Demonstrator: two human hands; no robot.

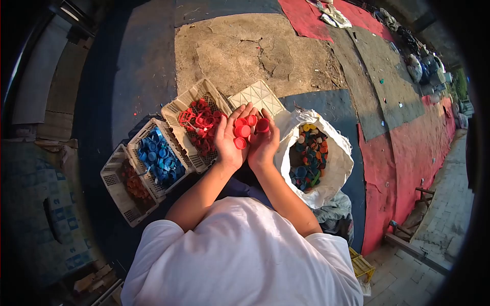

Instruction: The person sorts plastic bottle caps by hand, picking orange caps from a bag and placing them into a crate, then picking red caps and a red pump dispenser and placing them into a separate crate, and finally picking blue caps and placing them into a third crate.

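Several red bottle caps [242,131] lie across my cupped palms. My left hand [227,149] holds up the left side of the pile, its fingers curled upward. Against it, my right hand [262,151] cradles the rest, with one cap near its fingertips. Just left of my hands is a crate [172,112] of red caps and rings [200,122]. To the right stands an open white sack [341,162] holding mixed caps [308,158] in yellow, orange, blue, green and dark colours.
Farther left, one crate [133,148] holds blue caps [159,155] and another [113,179] orange-brown pieces [137,184]. A pale ribbed crate [258,96] lies beyond my fingertips. Dark and red mats [398,168] cover the ground; a yellow crate [361,265] sits at lower right.
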